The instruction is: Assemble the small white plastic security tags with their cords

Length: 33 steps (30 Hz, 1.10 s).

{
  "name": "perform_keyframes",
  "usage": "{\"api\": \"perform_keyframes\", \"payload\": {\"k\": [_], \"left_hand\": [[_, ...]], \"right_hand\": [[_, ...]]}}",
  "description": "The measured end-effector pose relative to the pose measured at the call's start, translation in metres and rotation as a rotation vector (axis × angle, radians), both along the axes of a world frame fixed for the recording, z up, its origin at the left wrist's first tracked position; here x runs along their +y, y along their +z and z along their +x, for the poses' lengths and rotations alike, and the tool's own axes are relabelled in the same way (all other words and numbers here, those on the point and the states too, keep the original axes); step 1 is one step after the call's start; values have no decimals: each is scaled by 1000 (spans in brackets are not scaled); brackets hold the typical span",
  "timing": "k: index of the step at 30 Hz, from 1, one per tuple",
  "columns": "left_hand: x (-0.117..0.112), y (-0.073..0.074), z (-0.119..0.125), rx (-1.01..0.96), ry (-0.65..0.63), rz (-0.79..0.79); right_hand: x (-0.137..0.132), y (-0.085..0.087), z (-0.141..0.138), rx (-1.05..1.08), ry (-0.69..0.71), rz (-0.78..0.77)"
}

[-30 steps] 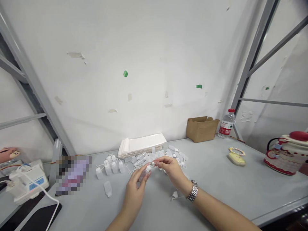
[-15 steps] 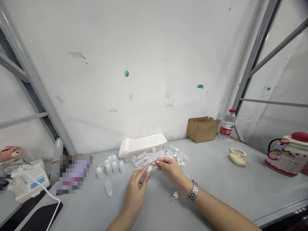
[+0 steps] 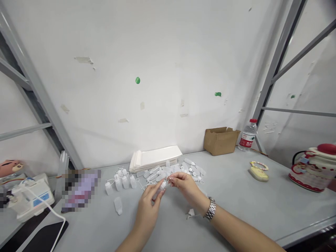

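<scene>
- Pinching a dropper bottle [image 3: 157,191] in my left hand [image 3: 147,206], its long axis slanted up toward my right hand [image 3: 187,187].
- My right fingertips [image 3: 171,179] pinched its tip.

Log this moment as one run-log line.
left hand: holds dropper bottle | right hand: fingers pinch its top | beside: pile of bottles

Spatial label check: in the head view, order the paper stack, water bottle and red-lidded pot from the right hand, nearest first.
From the right hand:
1. White paper stack, back, leftward.
2. Water bottle, back right.
3. Red-lidded pot, far right.
</scene>
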<state>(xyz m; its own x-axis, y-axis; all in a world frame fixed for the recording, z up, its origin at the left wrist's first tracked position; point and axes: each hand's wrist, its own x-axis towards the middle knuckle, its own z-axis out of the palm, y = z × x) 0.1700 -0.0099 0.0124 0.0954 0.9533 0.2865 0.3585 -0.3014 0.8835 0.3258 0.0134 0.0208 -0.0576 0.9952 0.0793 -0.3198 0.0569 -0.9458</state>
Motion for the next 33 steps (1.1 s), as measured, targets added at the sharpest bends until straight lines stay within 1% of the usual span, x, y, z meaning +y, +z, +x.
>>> {"api": "perform_keyframes", "payload": {"k": [8, 17, 21, 27, 33], "left_hand": [[1, -1, 0, 12, 4, 18], [0, 1, 0, 22, 9, 3], [1, -1, 0, 18, -11, 6], [3, -6, -2, 34, -27, 24], [5, -9, -3, 84, -39, 57]], "right_hand": [[1, -3, 1, -61, -21, 23], [0, -1, 1, -78, -32, 26], [-1, 2, 1, -118, -47, 32], [-4, 9, 1, -237, -66, 73], [-1, 5, 1, -286, -88, 69]]}}
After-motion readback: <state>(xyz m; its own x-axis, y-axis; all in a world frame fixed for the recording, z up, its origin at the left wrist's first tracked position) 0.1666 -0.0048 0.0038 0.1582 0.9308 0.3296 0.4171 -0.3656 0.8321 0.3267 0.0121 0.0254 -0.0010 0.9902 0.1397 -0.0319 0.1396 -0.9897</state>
